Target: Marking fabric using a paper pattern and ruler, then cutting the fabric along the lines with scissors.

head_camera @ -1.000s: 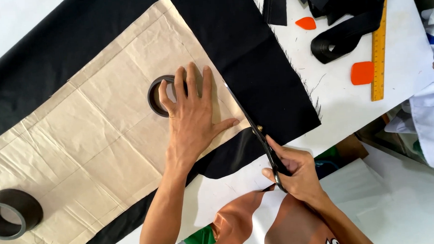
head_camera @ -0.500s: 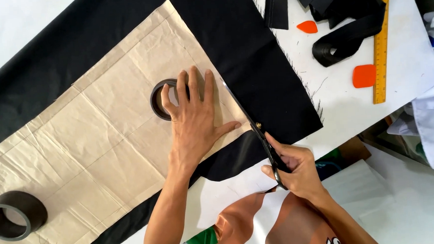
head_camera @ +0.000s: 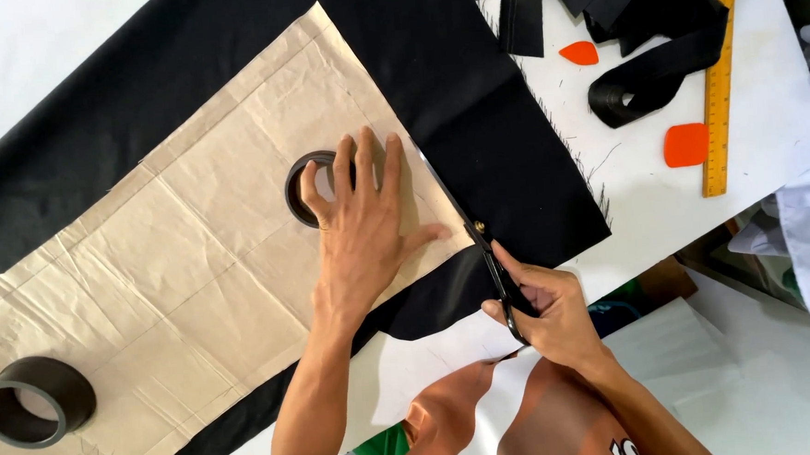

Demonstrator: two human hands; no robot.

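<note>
Cutting hand: the right hand (head_camera: 546, 305) is closed around the handles of black scissors (head_camera: 485, 256), nearest the camera, at the table's near edge.
Scissors: the blades point away from the person and run along the right edge of the tan paper pattern (head_camera: 176, 267), into the black fabric (head_camera: 472, 104).
Pressing hand: the left hand (head_camera: 361, 230) lies flat and open, fingers spread, on the pattern just left of the blades; it grips nothing.
Weights: 1 dark ring (head_camera: 309, 188) sits under the fingertips of the left hand; a 2nd dark ring (head_camera: 35, 402) rests on the pattern's far left end.
Fabric: it lies spread under the pattern on the white table (head_camera: 663, 214).
Farther off: 2 orange chalk pieces (head_camera: 685, 144), a yellow ruler (head_camera: 718, 73) and black fabric strips (head_camera: 654, 48).
</note>
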